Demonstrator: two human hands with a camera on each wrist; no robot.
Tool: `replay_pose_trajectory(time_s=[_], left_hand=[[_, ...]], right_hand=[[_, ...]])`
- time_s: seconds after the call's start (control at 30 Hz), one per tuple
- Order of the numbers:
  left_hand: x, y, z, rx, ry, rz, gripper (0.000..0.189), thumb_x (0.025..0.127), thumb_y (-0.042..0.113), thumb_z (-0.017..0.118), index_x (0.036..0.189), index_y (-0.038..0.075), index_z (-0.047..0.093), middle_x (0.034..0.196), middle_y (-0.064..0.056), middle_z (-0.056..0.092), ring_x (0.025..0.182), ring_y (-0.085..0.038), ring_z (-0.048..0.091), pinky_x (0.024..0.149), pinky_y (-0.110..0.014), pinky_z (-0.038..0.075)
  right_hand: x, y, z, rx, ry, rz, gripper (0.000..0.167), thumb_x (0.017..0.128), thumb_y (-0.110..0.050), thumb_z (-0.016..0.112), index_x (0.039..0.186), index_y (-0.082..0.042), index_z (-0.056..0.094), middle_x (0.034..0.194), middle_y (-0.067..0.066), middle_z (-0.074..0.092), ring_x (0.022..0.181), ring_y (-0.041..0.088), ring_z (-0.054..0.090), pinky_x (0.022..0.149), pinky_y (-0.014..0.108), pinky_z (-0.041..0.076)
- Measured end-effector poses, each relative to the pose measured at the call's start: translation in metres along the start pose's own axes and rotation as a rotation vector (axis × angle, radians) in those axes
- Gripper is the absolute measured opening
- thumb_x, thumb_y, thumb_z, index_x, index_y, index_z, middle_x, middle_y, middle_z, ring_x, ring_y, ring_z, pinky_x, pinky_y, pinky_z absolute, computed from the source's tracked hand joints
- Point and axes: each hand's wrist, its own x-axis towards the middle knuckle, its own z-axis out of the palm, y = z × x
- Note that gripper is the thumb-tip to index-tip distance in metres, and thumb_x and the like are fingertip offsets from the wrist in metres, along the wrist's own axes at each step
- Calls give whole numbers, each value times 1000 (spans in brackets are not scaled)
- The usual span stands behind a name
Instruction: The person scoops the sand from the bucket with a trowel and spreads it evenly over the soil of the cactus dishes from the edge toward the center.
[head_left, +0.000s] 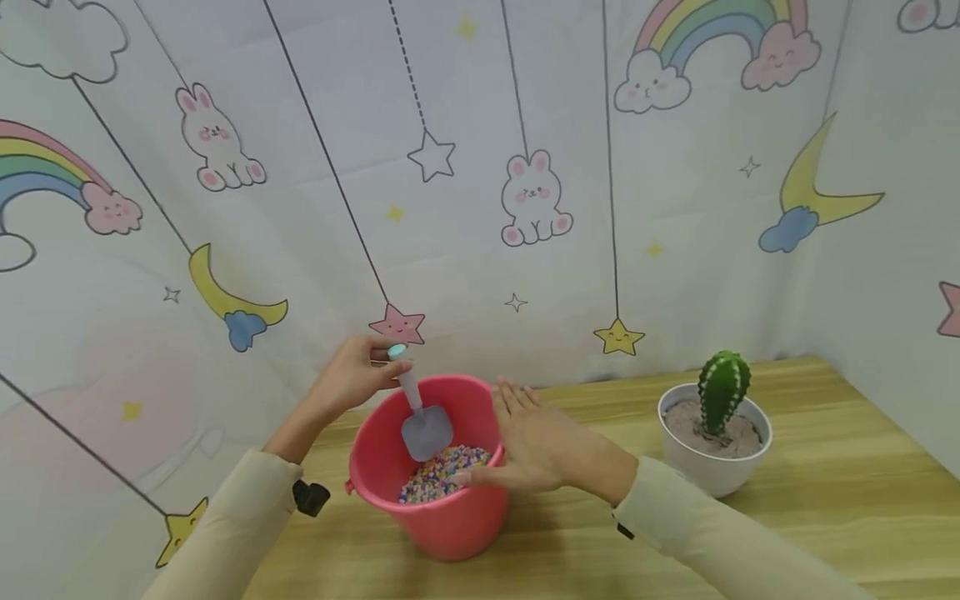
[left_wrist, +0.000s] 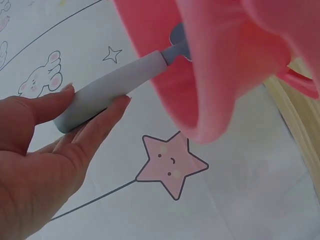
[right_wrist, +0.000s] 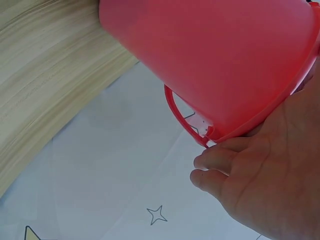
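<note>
My left hand [head_left: 354, 373] pinches the pale grey handle of a small spatula [head_left: 427, 433] between thumb and fingers, near its teal end. The flat grey blade points down inside a pink-red bucket [head_left: 455, 533], just over many small multicoloured beads [head_left: 442, 477]. In the left wrist view the handle [left_wrist: 117, 80] slants past the bucket's rim. My right hand [head_left: 543, 446] rests at the bucket's right rim, fingers straight and thumb reaching over the front edge. The right wrist view has its fingertips beside the bucket's handle [right_wrist: 180, 120].
A white pot [head_left: 708, 471] with a green cactus [head_left: 723, 392] stands to the right on the wooden table [head_left: 600, 550]. Close behind the table hangs a pale cloth [head_left: 465, 275] printed with bunnies, stars, moons and rainbows.
</note>
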Motion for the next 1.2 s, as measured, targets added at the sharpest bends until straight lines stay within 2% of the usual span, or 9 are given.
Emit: replay_pose_trajectory(time_s=[0.1,0.2,0.33,0.47,0.63,0.93,1.1,1.2], left_hand=[[7,4,4,-4,-39,6,40,100,18,73,134,-3,64,125,-23,73,106,-32,79,94,-45,66],[15,6,10,36,-68,44,31,100,17,73,126,0,68,118,-18,74,108,-30,77,93,-43,67],[24,10,18,145,-107,144,20,100,15,72,116,3,71,111,-13,73,112,-31,73,91,-40,67],[30,15,23,208,-177,236,18,99,11,72,114,1,70,111,-13,73,112,-31,72,96,-45,66],[36,23,25,266,-257,284,16,100,12,71,114,3,67,112,-11,72,111,-28,71,98,-45,64],[37,20,24,263,-292,273,18,99,11,71,114,2,66,109,-11,72,104,-24,69,94,-42,64],[37,17,28,322,-318,221,21,99,17,73,113,6,63,108,-9,70,102,-23,67,88,-36,63],[36,15,31,333,-298,184,22,97,18,76,111,7,63,105,-8,71,98,-21,67,85,-33,62]], right_hand=[[0,0,1,11,-1,2,127,85,-97,32,168,-3,12,176,17,16,165,37,15,135,53,25],[1,0,2,24,-6,8,126,85,-97,34,168,-5,12,177,16,15,166,37,14,135,53,25],[1,0,0,27,-9,5,126,85,-96,34,168,-4,13,177,15,14,166,37,13,135,52,25],[1,-1,0,36,-19,6,127,84,-98,33,168,-4,13,177,15,13,166,36,12,136,51,24],[0,-1,0,59,-15,8,127,84,-96,37,168,-4,14,177,16,15,166,37,14,135,51,26],[-1,0,0,65,-8,7,126,85,-95,37,168,-3,14,177,16,15,166,37,13,135,50,27],[-1,0,0,56,-16,7,125,86,-94,37,168,-3,13,177,15,13,166,37,11,135,48,25],[0,0,2,52,-19,7,125,86,-95,36,168,-3,12,177,15,12,166,37,11,136,48,25]])
